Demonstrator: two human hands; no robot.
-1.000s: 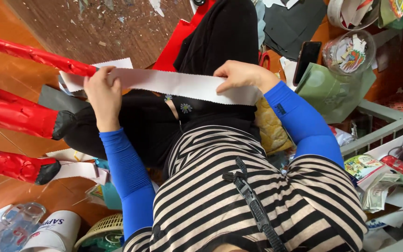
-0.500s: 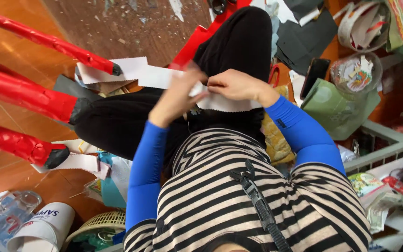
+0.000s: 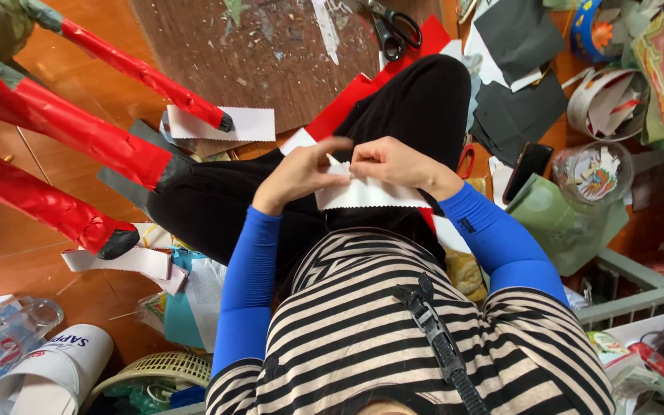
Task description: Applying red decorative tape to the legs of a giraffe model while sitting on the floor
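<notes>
Left hand (image 3: 299,174): fingers pinched narrow on the left end of the white strip, at its top edge.
Right hand (image 3: 393,163): fingers curled and pinched on the same top edge, fingertips just beside those of the left hand.
White paper strip (image 3: 368,193): folded short, zigzag lower edge, held over the lap at the centre of the view, above the black trousers (image 3: 270,196).
At 12 o'clock: scissors (image 3: 393,31) on the brown board (image 3: 270,54), well apart from the hands.
At 10 o'clock: another white zigzag strip (image 3: 240,124) on the floor, its left end under the tip of a red-wrapped pole (image 3: 144,73).
At 9 o'clock: two thicker red-wrapped poles (image 3: 63,127), dark-capped ends pointing at the knee.
At 8 o'clock: a third white strip (image 3: 121,261) beside a pole's black tip.
At 2 o'clock: black paper sheets (image 3: 516,107) and a dark phone (image 3: 528,169).
At 3 o'clock: a clear plastic cup (image 3: 589,173) with coloured scraps and a green folded card (image 3: 559,223).
In the way: the right hand covers the strip's top right part; how many layers lie folded there is hard to tell, perhaps two.
Change from one second ago: strip then stretched long between hands held wide apart; now doubled up, hands drawn together at the middle.
Change from half a second ago: hands already close, strip now shorter and lower.
</notes>
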